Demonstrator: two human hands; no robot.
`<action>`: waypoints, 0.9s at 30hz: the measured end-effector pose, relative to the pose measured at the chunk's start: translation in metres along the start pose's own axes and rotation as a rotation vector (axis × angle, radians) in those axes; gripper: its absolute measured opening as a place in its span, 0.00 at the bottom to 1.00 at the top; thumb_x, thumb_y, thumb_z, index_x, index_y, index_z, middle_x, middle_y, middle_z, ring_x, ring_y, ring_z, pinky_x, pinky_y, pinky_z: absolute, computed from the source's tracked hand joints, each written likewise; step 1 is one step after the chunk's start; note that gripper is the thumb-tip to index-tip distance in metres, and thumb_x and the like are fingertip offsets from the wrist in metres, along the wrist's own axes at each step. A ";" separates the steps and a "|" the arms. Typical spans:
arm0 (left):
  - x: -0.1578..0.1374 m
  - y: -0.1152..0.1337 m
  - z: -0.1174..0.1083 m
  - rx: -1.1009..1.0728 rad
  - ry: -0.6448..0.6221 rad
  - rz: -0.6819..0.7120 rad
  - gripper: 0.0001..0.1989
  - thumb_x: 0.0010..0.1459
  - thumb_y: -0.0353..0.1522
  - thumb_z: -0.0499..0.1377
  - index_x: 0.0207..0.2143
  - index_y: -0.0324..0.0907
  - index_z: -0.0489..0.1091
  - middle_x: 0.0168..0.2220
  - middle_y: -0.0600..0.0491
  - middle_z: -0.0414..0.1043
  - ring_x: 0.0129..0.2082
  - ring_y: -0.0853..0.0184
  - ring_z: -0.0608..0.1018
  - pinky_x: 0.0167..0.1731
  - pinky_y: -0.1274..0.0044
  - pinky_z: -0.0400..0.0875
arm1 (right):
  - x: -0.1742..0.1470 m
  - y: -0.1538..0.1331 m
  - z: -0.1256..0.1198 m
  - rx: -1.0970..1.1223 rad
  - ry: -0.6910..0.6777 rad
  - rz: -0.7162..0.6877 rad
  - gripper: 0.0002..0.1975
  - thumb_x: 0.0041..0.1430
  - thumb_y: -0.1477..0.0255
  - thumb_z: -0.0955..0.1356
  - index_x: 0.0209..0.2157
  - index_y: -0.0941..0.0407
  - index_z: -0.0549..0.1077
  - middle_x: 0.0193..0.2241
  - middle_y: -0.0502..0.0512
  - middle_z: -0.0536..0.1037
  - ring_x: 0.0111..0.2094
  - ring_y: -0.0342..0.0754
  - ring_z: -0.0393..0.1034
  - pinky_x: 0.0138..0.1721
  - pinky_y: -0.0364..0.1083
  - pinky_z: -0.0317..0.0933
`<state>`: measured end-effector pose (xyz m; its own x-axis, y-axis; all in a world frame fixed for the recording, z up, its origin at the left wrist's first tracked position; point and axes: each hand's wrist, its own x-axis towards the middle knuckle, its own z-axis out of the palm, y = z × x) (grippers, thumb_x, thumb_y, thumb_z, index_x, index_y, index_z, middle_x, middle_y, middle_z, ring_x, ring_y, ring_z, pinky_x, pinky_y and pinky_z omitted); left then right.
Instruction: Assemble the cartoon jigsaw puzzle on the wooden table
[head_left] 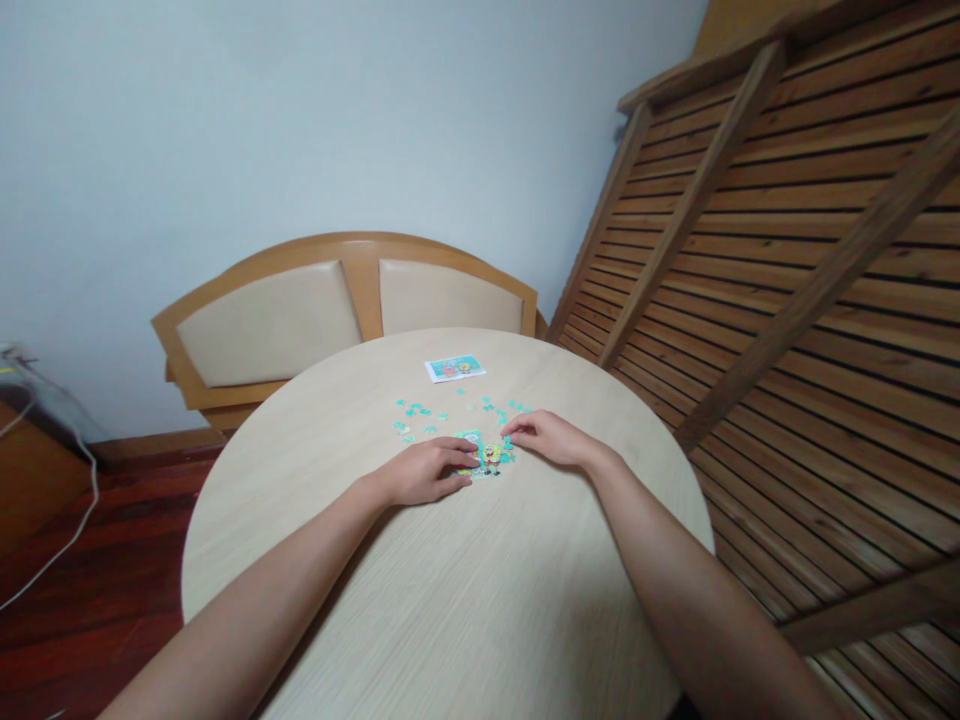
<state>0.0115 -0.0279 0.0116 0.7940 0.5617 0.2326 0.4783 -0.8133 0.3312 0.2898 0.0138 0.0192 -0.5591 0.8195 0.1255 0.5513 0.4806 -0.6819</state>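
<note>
A partly joined jigsaw puzzle (492,457) with a yellow cartoon figure on teal lies on the round table (465,590). My left hand (431,470) rests flat on its left side, fingers stretched out and covering part of the picture. At the upper right edge of the puzzle is my right hand (551,438), its thumb and fingertips pinched together on what looks like a small teal puzzle piece. Loose teal puzzle pieces (415,409) are scattered beyond the left hand. More loose pieces (501,412) lie just past the right fingertips.
A printed picture sheet (455,369) with cartoon figures lies farther back on the table. Behind the table stands a padded wooden headboard (360,290) against the wall. Wooden slatted panels (750,260) lean at the right. A white cable (94,480) hangs at the left.
</note>
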 end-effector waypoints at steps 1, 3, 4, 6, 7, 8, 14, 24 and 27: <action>0.000 0.000 0.000 0.001 -0.002 0.000 0.16 0.66 0.37 0.55 0.53 0.42 0.74 0.58 0.45 0.70 0.57 0.60 0.73 0.58 0.70 0.66 | 0.001 0.001 0.001 0.001 0.001 -0.004 0.13 0.61 0.67 0.66 0.41 0.59 0.80 0.39 0.58 0.82 0.39 0.50 0.74 0.42 0.47 0.64; 0.000 0.001 0.000 0.004 -0.005 0.001 0.16 0.66 0.37 0.55 0.53 0.43 0.74 0.58 0.45 0.70 0.57 0.60 0.73 0.58 0.69 0.66 | 0.002 0.002 0.002 0.003 -0.003 -0.011 0.14 0.62 0.67 0.66 0.42 0.59 0.80 0.39 0.58 0.82 0.39 0.50 0.74 0.43 0.47 0.64; 0.001 0.001 0.000 0.006 -0.006 0.001 0.16 0.66 0.37 0.55 0.53 0.43 0.74 0.58 0.45 0.70 0.57 0.60 0.73 0.58 0.69 0.66 | 0.002 0.003 0.003 0.004 -0.005 -0.013 0.14 0.62 0.67 0.66 0.42 0.59 0.79 0.39 0.58 0.82 0.39 0.50 0.74 0.43 0.47 0.64; 0.001 0.001 0.000 0.010 -0.006 0.002 0.16 0.66 0.37 0.55 0.53 0.42 0.74 0.58 0.45 0.70 0.57 0.60 0.73 0.58 0.70 0.66 | 0.003 0.004 0.004 0.003 -0.006 -0.018 0.14 0.62 0.67 0.66 0.42 0.59 0.80 0.39 0.58 0.82 0.39 0.50 0.74 0.43 0.47 0.64; 0.001 0.000 0.000 0.011 -0.006 0.002 0.16 0.66 0.37 0.55 0.53 0.42 0.74 0.57 0.45 0.70 0.56 0.60 0.73 0.58 0.70 0.66 | 0.003 0.005 0.004 0.001 -0.004 -0.021 0.14 0.62 0.67 0.66 0.42 0.58 0.80 0.40 0.57 0.82 0.39 0.50 0.74 0.43 0.47 0.64; 0.001 0.000 0.000 0.011 -0.006 0.003 0.16 0.66 0.37 0.55 0.53 0.42 0.74 0.57 0.45 0.70 0.56 0.60 0.73 0.58 0.70 0.66 | 0.003 0.005 0.005 0.001 -0.004 -0.023 0.14 0.62 0.67 0.66 0.42 0.58 0.80 0.40 0.57 0.82 0.40 0.50 0.74 0.43 0.47 0.64; 0.000 -0.001 0.000 0.010 -0.001 0.011 0.16 0.66 0.37 0.55 0.53 0.43 0.73 0.58 0.46 0.70 0.56 0.61 0.73 0.58 0.70 0.67 | 0.004 0.006 0.005 0.004 -0.002 -0.030 0.14 0.62 0.66 0.66 0.42 0.57 0.80 0.41 0.57 0.82 0.40 0.50 0.74 0.44 0.47 0.64; 0.000 -0.001 0.000 -0.001 -0.005 0.012 0.16 0.66 0.37 0.55 0.53 0.43 0.73 0.58 0.45 0.70 0.57 0.60 0.73 0.58 0.70 0.66 | 0.004 0.003 0.006 0.028 -0.015 -0.004 0.14 0.60 0.66 0.67 0.42 0.58 0.81 0.39 0.58 0.83 0.38 0.50 0.74 0.42 0.47 0.64; 0.000 -0.001 0.000 0.002 -0.002 0.012 0.16 0.66 0.38 0.55 0.53 0.44 0.73 0.58 0.46 0.70 0.56 0.60 0.73 0.58 0.70 0.66 | 0.003 0.001 0.005 0.013 -0.017 0.008 0.14 0.60 0.68 0.67 0.41 0.58 0.81 0.38 0.57 0.83 0.37 0.50 0.74 0.40 0.46 0.64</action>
<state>0.0112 -0.0273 0.0115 0.8002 0.5518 0.2347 0.4698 -0.8202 0.3265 0.2855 0.0147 0.0150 -0.5652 0.8178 0.1082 0.5476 0.4700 -0.6923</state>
